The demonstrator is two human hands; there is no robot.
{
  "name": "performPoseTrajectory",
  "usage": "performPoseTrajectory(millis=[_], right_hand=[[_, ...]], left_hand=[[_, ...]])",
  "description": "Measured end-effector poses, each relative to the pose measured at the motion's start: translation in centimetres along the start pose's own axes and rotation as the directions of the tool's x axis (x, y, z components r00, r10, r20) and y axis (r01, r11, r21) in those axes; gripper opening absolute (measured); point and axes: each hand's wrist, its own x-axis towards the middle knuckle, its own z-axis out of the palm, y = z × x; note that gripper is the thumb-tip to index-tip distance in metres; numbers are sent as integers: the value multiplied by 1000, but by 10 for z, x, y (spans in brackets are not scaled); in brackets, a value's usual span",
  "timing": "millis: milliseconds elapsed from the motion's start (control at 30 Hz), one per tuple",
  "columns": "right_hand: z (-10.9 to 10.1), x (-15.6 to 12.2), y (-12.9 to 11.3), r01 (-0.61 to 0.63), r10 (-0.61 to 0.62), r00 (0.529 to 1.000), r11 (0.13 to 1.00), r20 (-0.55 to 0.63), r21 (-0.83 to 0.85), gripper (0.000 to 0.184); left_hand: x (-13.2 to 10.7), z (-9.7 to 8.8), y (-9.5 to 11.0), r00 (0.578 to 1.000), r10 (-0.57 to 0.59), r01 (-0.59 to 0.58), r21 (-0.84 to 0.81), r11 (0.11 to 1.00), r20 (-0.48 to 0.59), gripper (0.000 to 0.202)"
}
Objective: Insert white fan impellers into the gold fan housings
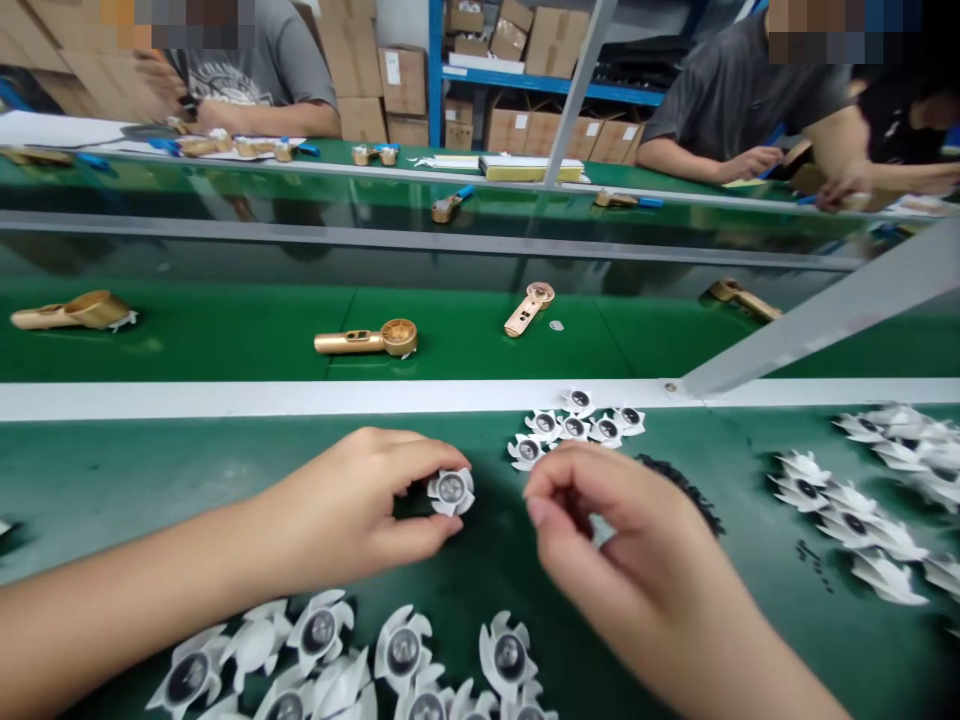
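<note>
My left hand (382,495) grips a small white fan impeller (451,490) between thumb and fingers, its round hub facing me. Just to the right, my right hand (615,540) is closed in a pinch; whatever its fingertips hold, if anything, is too small or hidden to make out. A group of white impellers (574,428) lies beyond my right hand. Closer to me, more impellers (403,650) are spread along the near edge, most with dark hubs facing up. A row of small black parts (686,490) is partly hidden behind my right hand.
More impellers (855,525) and tiny black bits (814,565) lie at right. Past a white rail (225,400), gold fan housings (367,340) rest on a green belt (225,350). A slanted grey post (825,310) stands at right. People sit working across the line.
</note>
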Motion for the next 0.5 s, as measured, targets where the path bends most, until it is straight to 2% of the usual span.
performPoseTrajectory(millis=[67,133,300,500], right_hand=[[13,-2,-12,104,-111,993,978,27,179,14],[23,-3,-17,122,-134,990,967,39,223,15],[31,-2,-11,137,-148,988,965,35,222,17],[36,-3,-11,108,-107,994,978,-13,180,15]], left_hand=[[-2,2,11,1000,-15,15,-62,998,4,26],[-4,3,18,999,-35,34,-130,991,-2,20],[-6,0,24,993,-113,113,-283,952,16,10],[-7,0,22,991,-133,123,-330,936,-8,12]])
